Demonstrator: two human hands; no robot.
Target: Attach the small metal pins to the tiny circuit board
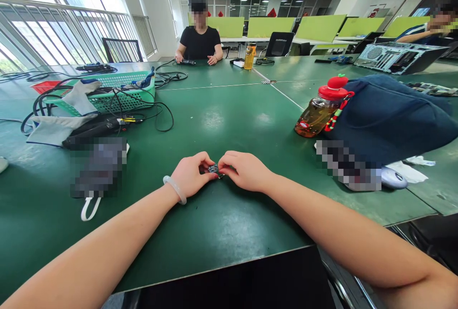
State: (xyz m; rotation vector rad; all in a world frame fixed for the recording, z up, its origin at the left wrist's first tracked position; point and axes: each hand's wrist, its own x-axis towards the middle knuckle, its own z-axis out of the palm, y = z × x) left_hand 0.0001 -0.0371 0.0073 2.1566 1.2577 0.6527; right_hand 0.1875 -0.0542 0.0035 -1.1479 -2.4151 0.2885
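Note:
Both my hands meet over the green tabletop (229, 223), close to its front edge. Between them is a small dark circuit board (213, 169) with light-coloured parts on its face. My left hand (191, 171), a pale bangle (174, 190) on its wrist, pinches the board's left side between thumb and fingers. At the right side of the board my right hand (245, 169) has its thumb and fingertips pressed together. A tiny bright metallic edge shows under these fingertips; what it belongs to is too small to tell.
To the left stand a green basket (125, 97) with cables and gloves, and a blurred phone (100, 166). On the right are a drink bottle (317, 111), a dark blue bag (390, 113) and a computer mouse (393, 178). Across the table sits a person (200, 42).

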